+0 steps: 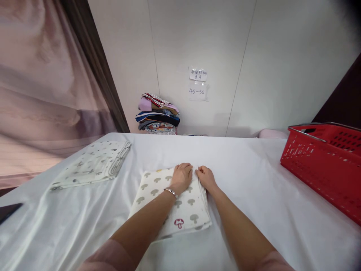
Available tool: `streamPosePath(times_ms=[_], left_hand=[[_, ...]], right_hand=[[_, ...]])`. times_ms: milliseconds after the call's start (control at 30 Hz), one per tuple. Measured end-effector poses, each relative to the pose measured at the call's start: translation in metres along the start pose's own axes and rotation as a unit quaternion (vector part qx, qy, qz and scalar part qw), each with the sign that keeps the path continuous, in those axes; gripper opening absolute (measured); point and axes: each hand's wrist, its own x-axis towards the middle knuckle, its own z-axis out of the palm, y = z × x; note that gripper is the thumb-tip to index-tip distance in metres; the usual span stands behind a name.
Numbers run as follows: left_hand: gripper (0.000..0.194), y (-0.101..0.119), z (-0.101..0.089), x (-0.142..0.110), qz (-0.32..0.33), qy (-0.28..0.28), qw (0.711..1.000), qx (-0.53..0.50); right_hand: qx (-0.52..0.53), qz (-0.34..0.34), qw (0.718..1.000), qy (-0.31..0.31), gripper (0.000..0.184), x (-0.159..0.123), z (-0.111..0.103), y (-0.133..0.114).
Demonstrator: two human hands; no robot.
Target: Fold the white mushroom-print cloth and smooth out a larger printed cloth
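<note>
A white cloth printed with grey mushrooms (154, 192) lies folded in several layers in front of me, with one red mushroom near its front edge. My left hand (182, 176) rests on top of it by the far right corner, palm down and fingers stretched forward. At that same corner my right hand (205, 177) pinches the layered right edge of the cloth between thumb and fingers. The two hands are close together but apart. My left forearm hides part of the print.
Another folded patterned cloth (94, 162) lies on the white-covered table (239, 162) at left. A red basket (324, 162) stands at right. Behind the table are a stack of folded fabrics (158, 114) and a wall label (198, 92). A dark flat object (8, 211) sits at the left edge.
</note>
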Motion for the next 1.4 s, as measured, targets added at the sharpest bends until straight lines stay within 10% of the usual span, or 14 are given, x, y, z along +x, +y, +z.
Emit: streamPosePath(times_ms=[933,1400], left_hand=[[0.025,0.001,0.001,0.001,0.019,-0.013,1.0,0.0],[0.031,0.0,0.0,0.001,0.015,-0.019,0.999,-0.032]], right_hand=[[-0.045,0.006,0.999,-0.015,0.012,0.002,0.001,-0.006],[0.101,0.014,0.995,-0.003,0.018,0.005,0.009,0.006]])
